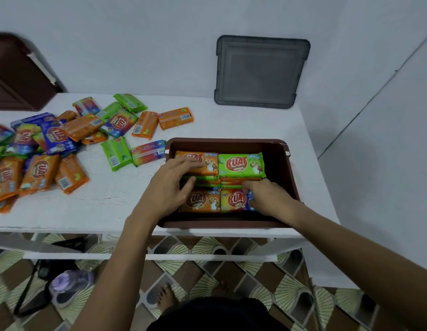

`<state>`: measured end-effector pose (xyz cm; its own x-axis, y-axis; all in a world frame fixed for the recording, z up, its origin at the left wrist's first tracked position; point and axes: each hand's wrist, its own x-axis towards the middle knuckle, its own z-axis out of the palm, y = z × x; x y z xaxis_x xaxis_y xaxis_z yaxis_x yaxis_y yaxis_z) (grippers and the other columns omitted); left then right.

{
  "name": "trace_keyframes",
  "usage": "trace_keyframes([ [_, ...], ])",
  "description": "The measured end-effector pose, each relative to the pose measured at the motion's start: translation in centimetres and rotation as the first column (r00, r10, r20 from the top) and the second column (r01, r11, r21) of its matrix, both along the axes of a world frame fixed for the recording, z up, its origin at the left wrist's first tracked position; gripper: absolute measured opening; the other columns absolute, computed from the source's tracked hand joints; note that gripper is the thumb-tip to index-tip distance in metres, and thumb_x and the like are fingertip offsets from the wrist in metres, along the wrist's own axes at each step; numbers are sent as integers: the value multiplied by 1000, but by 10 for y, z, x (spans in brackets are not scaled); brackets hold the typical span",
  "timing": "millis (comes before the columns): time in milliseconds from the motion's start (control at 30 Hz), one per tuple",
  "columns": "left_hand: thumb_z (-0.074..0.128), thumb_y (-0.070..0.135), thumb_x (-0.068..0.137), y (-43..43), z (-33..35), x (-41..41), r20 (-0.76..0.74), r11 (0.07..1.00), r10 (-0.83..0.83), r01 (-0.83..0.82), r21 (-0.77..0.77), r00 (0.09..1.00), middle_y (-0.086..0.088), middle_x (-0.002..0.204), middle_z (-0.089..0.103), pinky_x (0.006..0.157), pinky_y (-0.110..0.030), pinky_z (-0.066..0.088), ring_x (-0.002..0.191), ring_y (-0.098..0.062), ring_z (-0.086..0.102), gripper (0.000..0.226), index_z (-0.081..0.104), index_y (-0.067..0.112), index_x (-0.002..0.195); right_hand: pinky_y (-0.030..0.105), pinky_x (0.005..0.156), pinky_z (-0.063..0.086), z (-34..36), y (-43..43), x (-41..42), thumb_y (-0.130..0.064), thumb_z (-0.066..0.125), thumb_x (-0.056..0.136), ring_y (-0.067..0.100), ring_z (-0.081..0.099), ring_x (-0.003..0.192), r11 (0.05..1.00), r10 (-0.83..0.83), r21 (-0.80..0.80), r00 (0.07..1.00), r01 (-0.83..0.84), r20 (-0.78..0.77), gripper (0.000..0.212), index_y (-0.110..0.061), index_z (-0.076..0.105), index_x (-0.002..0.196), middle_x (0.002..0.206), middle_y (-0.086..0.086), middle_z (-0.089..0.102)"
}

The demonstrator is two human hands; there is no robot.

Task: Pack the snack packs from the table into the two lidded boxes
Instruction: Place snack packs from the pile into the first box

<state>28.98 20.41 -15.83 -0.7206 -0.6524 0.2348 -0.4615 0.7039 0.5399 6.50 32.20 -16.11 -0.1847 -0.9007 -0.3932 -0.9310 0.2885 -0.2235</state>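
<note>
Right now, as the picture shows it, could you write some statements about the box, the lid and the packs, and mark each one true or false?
1. The left hand and the right hand both reach into the brown box. True.
2. The grey lid is closed on the box. False: it stands leaning against the wall behind the box.
3. Many loose packs lie on the table to the left of the box. True.
4. The box holds no packs yet. False: several lie inside, among them a green pack at the far right.
</note>
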Motion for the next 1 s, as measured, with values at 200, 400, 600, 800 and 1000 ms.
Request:
trace_keyframes([
  [200,55,25,91,1,1,2,-78,1000,11,-9,30,997,5,128,60,99,-25,42,119,-7,50,33,64,22,123,35,75,55,4,-5,3,-29,52,97,27,66,96,994,109,28,969,-106,-220,24,-18,60,117,114,9,65],
  [400,55,19,91,-22,2,21,-283,980,197,-184,73,939,5,119,63,96,-20,42,115,-7,54,24,70,18,109,27,54,40,60,-63,18,-35,56,95,7,53,59,969,87,-243,987,-53,133,25,-15,62,84,67,-7,59],
  [600,55,28,94,-98,-19,56,-50,821,567,-560,109,822,2,114,63,76,-29,48,100,-15,60,20,66,24,110,32,73,47,53,-174,37,-26,54,93,19,57,77,869,93,-494,982,-1,162,18,-17,60,108,94,6,69],
  [800,53,50,90,-168,-46,87,316,668,685,-739,85,656,-9,121,59,76,-39,52,104,-29,60,45,55,21,124,41,87,47,12,-295,56,-17,50,92,31,54,108,945,174,-264,981,-192,-88,40,-21,48,132,120,11,55],
  [1000,56,70,80,-200,-53,84,471,653,648,-755,60,599,-14,130,44,82,-45,50,112,-36,55,75,42,17,131,41,84,47,-25,-357,46,-15,55,89,29,50,101,952,302,6,931,-307,-206,55,-32,36,138,120,10,52],
])
